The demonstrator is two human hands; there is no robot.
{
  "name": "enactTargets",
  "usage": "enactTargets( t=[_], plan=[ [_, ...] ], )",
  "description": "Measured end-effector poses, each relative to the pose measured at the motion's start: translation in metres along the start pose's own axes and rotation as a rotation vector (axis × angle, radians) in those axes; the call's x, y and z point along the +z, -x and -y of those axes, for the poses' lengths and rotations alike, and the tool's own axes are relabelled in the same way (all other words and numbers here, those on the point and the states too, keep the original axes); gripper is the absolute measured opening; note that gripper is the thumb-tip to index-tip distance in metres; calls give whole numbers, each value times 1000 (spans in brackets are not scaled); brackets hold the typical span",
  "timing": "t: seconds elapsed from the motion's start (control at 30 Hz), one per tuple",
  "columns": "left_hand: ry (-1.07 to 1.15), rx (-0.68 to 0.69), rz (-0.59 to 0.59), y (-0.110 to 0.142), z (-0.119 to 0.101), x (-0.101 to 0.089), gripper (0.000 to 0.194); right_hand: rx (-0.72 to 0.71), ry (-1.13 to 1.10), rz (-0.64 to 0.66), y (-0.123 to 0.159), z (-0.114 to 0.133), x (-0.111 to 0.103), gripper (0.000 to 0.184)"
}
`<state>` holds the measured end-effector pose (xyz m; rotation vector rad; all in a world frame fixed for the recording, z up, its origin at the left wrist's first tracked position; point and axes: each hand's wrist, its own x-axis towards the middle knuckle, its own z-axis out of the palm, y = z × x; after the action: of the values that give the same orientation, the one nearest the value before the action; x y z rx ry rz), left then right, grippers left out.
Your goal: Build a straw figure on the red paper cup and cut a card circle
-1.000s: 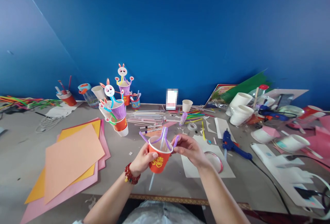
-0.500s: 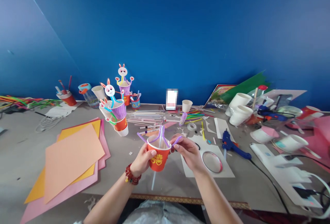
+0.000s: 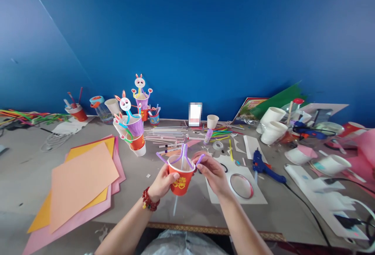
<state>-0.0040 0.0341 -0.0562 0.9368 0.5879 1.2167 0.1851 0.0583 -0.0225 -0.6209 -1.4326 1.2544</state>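
A red paper cup with yellow characters stands upright in the air above the table's front, and my left hand is closed around its left side. Purple straws rise from inside the cup, and bent ends poke out at both sides. My right hand pinches the bent purple straw end at the cup's right rim; some of its fingers are hidden behind the cup. Below the cup's base, a thin clear stick hangs down.
Coloured paper sheets lie at the left. Rabbit figures made from cups stand behind them. To the right are a tape roll on white paper, a blue glue gun with its cord, and a white power strip. Loose straws lie at the back.
The cup has turned very slightly in my left hand, its yellow characters shifting a little. My right hand keeps its pinch on the straw end. The view has tilted slightly.
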Motion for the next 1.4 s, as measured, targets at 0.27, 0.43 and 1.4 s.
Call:
enactTargets(
  t=[0.27,0.43,1.4],
  plan=[
    [41,102,-182,-10,0,9,67,114,-88,5,1,-10,8,44],
    [109,101,-190,-16,-5,12,67,106,-165,51,-8,-18,9,62],
    [113,67,-262,-21,11,-16,67,-55,367,-154,-5,-31,-21,36]
  ],
)
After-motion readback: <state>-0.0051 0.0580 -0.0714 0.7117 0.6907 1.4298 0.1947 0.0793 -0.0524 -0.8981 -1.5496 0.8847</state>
